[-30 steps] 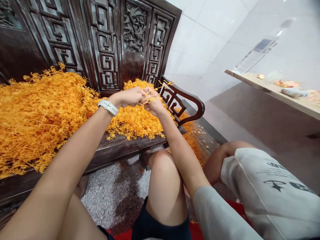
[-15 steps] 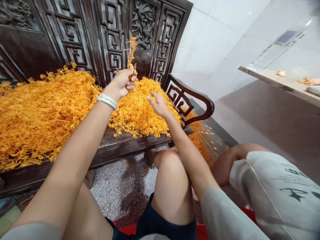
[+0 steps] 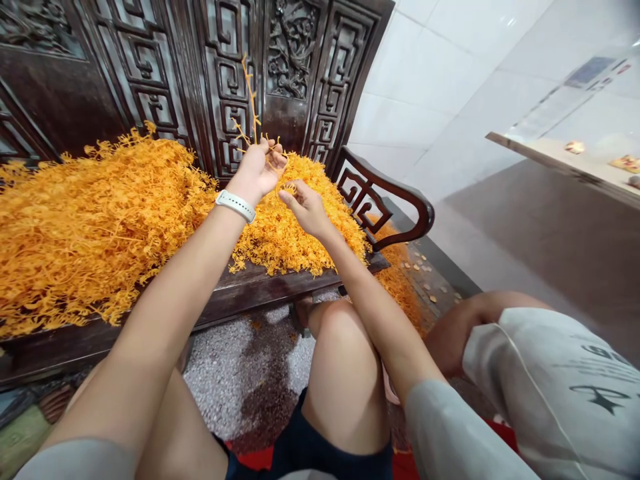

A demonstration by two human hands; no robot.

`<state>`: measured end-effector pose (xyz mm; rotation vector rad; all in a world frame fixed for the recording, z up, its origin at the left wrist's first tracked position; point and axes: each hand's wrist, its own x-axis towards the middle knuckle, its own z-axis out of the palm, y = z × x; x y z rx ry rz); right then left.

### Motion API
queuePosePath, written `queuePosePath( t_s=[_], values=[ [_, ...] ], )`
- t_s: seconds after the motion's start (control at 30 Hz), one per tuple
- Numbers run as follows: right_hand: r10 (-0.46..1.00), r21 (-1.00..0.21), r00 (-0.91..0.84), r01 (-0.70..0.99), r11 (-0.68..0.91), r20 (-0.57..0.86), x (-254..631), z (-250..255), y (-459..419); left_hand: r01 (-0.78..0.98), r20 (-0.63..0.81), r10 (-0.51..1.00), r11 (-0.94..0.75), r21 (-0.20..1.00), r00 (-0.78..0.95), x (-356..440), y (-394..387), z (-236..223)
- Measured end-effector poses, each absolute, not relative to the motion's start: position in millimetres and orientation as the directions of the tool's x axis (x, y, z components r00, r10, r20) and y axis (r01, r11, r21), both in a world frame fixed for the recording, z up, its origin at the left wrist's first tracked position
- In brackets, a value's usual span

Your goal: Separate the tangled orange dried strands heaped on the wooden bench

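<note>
My left hand (image 3: 260,167), with a white band on the wrist, is closed round an upright orange plastic sprig (image 3: 249,100) that sticks up in front of the carved bench back. My right hand (image 3: 305,207) sits just to its right, fingers curled, with fingertips pinching at the sprig's lower end near the left hand. Both hands hover above a large heap of orange plastic sprigs (image 3: 100,220) that covers the seat of a dark wooden bench (image 3: 260,287).
The bench's carved back (image 3: 210,80) and curved armrest (image 3: 390,207) stand behind and right of the hands. More orange pieces lie on the floor by the armrest (image 3: 405,280). Another person's knee and grey shirt (image 3: 550,393) are at the right. A shelf (image 3: 565,167) runs along the white wall.
My hands pulled apart, the left lifting a sprig upward, and the right hand has now come back to meet it. The view has shifted slightly.
</note>
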<state>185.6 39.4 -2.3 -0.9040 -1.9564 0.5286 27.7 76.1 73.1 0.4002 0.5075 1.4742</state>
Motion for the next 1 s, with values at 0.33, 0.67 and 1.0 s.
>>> queuePosePath(
  t_s=[0.33, 0.67, 1.0],
  values=[
    [0.834, -0.794, -0.051, 0.280, 0.541, 0.550, 191, 12, 38, -0.270, 0.053, 0.939, 0.044, 0.962, 0.341, 24, 58, 60],
    [0.913, -0.914, 0.040, 0.036, 0.405, 0.406, 191, 12, 42, -0.289, 0.090, 0.939, 0.010, 0.957, 0.332, 42, 53, 57],
    [0.988, -0.933, 0.072, -0.326, 0.155, 0.139, 188, 28, 31, -0.637, 0.033, 0.938, 0.208, 0.742, 0.345, 64, 42, 47]
  ],
)
